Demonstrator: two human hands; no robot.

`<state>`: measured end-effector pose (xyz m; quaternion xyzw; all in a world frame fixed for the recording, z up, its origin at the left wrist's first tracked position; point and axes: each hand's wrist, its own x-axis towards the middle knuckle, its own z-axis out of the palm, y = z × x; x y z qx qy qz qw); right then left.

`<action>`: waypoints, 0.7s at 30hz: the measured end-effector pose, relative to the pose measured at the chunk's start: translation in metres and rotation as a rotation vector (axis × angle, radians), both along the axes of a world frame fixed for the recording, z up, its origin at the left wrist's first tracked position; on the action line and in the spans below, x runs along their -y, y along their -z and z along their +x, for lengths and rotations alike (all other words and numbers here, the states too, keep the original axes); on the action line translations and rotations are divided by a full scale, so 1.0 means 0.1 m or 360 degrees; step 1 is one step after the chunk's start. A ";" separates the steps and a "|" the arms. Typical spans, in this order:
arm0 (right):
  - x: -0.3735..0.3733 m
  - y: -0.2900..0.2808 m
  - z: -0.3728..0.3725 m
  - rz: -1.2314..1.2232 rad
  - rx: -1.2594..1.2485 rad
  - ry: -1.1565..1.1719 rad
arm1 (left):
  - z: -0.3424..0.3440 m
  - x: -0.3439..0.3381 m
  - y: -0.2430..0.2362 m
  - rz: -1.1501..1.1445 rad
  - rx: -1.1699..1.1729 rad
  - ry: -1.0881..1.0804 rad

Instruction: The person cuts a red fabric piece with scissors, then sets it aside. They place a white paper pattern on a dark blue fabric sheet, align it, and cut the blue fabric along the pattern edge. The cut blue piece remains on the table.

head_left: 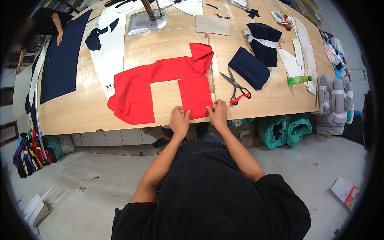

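Centrally, along the front edge of a broad, pale wooden tabletop (166, 98), lay a bright red, soft, arch-shaped cloth (160, 70), its far right corner rumpled. Right of it lay a flat-folded navy fabric rectangle (249, 69). The left hand (179, 121) and right hand (219, 115), fingers bent, met the cloth's right flap at its near corners; whether they pinched it could not be told. Black-handled metal scissors (237, 85) lay beyond the right hand. The step was apparently aligning; the next move probably called for even tension between both corners.
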<state>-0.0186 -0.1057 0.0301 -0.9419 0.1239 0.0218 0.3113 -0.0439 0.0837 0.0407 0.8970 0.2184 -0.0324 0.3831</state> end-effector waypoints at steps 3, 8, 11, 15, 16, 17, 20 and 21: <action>-0.03 0.03 0.08 -0.0009 -0.0107 -0.0005 | 0.06 0.04 0.02 0.0107 -0.0184 0.0146; 0.11 0.21 0.11 0.0177 -0.0355 -0.0057 | 0.10 0.03 0.03 -0.0334 -0.0313 0.0138; 0.20 0.10 0.09 0.0670 -0.0669 0.0024 | -0.06 -0.05 0.07 -0.1134 -0.0354 -0.0197; 0.25 -0.35 0.13 0.1219 -0.1118 0.0281 | -0.11 -0.12 -0.23 -0.1499 -0.0428 -0.0460; 0.25 -0.40 0.13 0.1327 -0.0991 0.0295 | -0.08 -0.12 -0.30 -0.1518 -0.0393 -0.0468; 0.23 -0.41 0.15 0.1432 -0.0860 0.0305 | 0.01 -0.12 -0.33 -0.1536 -0.0353 -0.0477; 0.13 -0.46 0.37 0.1775 -0.0591 0.0318 | 0.34 -0.18 -0.29 -0.1636 -0.0241 -0.0488; 0.11 -0.47 0.46 0.1896 -0.0523 0.0328 | 0.44 -0.16 -0.32 -0.1709 -0.0167 -0.0554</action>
